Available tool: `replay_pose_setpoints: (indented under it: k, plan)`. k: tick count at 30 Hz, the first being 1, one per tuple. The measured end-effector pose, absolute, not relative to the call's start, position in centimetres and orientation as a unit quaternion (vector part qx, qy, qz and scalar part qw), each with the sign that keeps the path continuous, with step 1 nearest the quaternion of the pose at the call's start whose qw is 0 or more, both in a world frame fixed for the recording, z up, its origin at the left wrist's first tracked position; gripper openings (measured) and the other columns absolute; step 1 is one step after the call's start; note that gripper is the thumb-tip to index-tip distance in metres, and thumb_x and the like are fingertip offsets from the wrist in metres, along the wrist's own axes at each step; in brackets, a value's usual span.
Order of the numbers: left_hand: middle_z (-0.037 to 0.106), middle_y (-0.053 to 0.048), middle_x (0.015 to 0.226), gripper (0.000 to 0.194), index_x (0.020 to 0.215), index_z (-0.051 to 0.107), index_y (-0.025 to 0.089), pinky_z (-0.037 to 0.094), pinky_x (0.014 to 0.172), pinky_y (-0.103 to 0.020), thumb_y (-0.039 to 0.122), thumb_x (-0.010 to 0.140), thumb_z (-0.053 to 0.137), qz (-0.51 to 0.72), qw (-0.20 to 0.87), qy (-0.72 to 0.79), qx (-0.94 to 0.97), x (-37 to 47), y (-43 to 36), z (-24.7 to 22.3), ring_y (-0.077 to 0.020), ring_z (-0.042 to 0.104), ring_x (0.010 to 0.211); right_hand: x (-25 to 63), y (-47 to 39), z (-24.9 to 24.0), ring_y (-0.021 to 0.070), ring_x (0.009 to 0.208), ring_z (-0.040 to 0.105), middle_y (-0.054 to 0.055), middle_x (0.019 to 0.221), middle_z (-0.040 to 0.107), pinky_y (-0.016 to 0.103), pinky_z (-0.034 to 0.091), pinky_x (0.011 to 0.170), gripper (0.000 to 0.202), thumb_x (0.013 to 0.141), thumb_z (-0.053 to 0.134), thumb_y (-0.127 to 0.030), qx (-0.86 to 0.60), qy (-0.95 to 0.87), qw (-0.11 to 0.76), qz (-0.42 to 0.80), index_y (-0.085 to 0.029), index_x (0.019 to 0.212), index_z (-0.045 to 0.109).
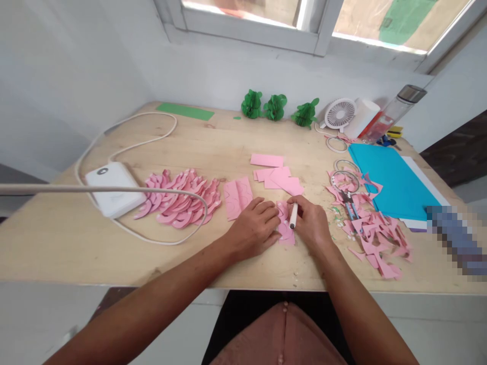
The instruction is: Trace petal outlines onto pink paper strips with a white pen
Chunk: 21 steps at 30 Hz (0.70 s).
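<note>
My right hand (pixel 314 223) grips a white pen (pixel 293 215), its dark end turned toward me. Beneath it lies a small piece of pink paper (pixel 287 238) with curved lines drawn on it. Laid flat, my left hand (pixel 255 227) presses on the left edge of that piece, fingers stretched out. Just beyond my left hand rests another pink sheet (pixel 238 197), creased and marked with wavy outlines. Several blank pink paper pieces (pixel 279 177) overlap farther back. The pen's writing tip is hidden by my right hand.
To the left are a pile of cut pink petals (pixel 182 197) and a white power bank (pixel 114 187) with a looping cable. On the right lie pink scraps (pixel 384 243), scissors (pixel 350 203) and a blue folder (pixel 395 182). Green paper shapes (pixel 274 107) and a fan (pixel 340 113) stand behind.
</note>
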State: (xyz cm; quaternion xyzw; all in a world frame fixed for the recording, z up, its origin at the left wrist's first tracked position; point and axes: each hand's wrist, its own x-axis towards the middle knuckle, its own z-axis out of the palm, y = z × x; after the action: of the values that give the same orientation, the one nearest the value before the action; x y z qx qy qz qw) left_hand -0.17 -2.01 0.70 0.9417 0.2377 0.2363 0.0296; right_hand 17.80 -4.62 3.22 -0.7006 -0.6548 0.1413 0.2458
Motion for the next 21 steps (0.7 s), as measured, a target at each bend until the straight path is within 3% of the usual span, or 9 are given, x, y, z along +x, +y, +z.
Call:
replay_pose_setpoints:
  k: [16, 21]
  plan:
    - [0.067, -0.009, 0.103, 0.012, 0.087, 0.062, 0.015, 0.04, 0.102, -0.046, 0.026, 0.087, 0.056, 0.243, 0.03, 0.237, 0.94, -0.13, -2.09, 0.85, -0.0254, 0.057, 0.107, 17.78, -4.59, 3.11, 0.0147, 0.052, 0.052, 0.0, 0.06, 0.061, 0.024, 0.034, 0.055, 0.025, 0.086, 0.05, -0.033, -0.707, -0.641, 0.269, 0.132, -0.021, 0.101, 0.067]
    - [0.067, -0.009, 0.102, 0.013, 0.089, 0.062, 0.015, 0.04, 0.103, -0.046, 0.026, 0.087, 0.056, 0.246, 0.029, 0.236, 0.94, -0.11, -2.09, 0.89, -0.0253, 0.057, 0.106, 17.84, -4.58, 2.75, 0.0132, 0.054, 0.053, 0.001, 0.071, 0.066, 0.023, 0.038, 0.056, 0.025, 0.087, 0.05, -0.03, -0.672, -0.654, 0.316, 0.145, -0.022, 0.104, 0.067]
